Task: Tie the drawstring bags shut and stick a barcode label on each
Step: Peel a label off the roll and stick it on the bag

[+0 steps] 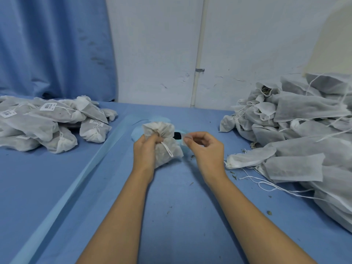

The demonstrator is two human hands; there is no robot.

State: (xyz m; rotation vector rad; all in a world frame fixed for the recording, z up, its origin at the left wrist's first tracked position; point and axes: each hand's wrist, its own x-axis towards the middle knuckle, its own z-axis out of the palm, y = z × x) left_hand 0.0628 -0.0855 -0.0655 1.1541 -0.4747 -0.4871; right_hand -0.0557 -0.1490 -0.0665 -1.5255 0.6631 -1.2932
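The left grip (147, 147) is clutching the bag (165, 151) by its gathered neck, fingers curled round it. Whether the bag is touching the blue worktop (171, 206) is unclear. A white cord (168, 149) is hanging down the bag's front. Just right of the bag, the right grip (203, 147) is pinching a small pale slip (185, 139) between thumb and forefinger, and the slip is too blurred to read. A black object (177, 135) is peeking out just behind the bag. Labelled bags (47, 122) are lying well left of it, untied bags (297, 130) well right.

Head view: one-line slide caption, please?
Left hand grips a cinched bag, right hand pinches a label; labelled pile left, unlabelled pile right.
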